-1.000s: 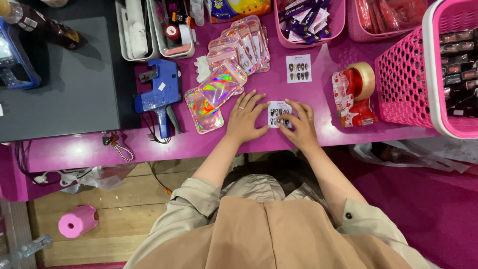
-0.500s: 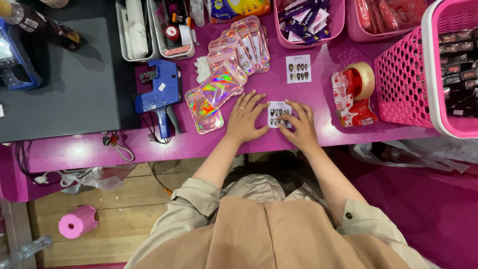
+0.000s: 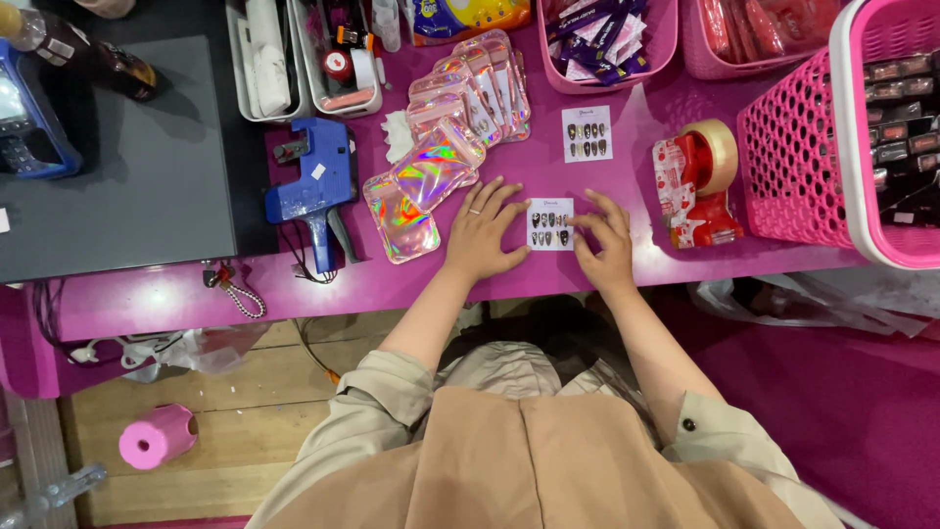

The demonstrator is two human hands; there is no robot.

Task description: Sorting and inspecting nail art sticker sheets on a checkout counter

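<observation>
Hands unchanged since a second ago: our left hand [image 3: 487,233] and right hand [image 3: 604,240] still lie flat, fingers spread and gripping nothing, pinning the small nail-sticker card [image 3: 550,225] between them near the pink table's [image 3: 392,284] edge, so we judge work paused.

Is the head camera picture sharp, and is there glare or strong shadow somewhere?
In the head view the light is even and soft; both hands, left hand and right hand, and the small white card between them are sharp. The holographic pouches throw rainbow glare. Shadows are faint. The pink basket at the right edge looks bent by the wide lens.
</observation>
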